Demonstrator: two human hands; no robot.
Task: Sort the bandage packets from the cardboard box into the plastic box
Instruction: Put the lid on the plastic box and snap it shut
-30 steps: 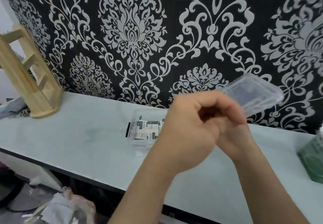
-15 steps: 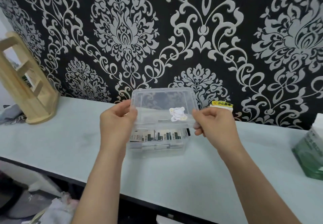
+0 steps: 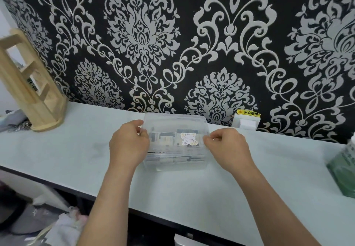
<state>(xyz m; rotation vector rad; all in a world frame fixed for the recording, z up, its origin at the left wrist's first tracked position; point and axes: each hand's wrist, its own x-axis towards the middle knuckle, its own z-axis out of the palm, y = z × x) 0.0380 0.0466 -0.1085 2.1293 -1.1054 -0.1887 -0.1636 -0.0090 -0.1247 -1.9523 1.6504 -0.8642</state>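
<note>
At the lower left of the frame, under the table edge, lies a heap of crumpled pale plastic bags (image 3: 63,226). Two bare forearms rise from the bottom centre to the middle of the frame over the flat white tabletop (image 3: 76,149).

The left hand (image 3: 129,145) has its fingers curled round the left short edge of a clear rectangular plastic lid (image 3: 172,125). The right hand (image 3: 227,147) pinches the opposite short edge between thumb and bent fingers. The lid bears a small white cartoon sticker (image 3: 189,139) right of its centre.

Directly under the lid, at centre frame, stands the clear rectangular plastic box (image 3: 175,164). Dark-and-white printed bandage packets (image 3: 172,158) show in rows through its walls. Box and lid share one long axis, running left to right across the frame, and each hand is equally near its own end. The lid appears to lie level on or just above the rim; I cannot tell whether it is seated. The closing press likely depends on all four edges lining up with the rim.

Farther off, a green printed packet (image 3: 343,172) sits at the right edge. A small white block with a yellow warning label (image 3: 245,121) stands against the wall just behind the right hand. A light wooden tiered rack (image 3: 30,95) stands at the upper left. Black wallpaper with silver damask pattern (image 3: 142,34) fills the top. No cardboard box is plainly in view.
</note>
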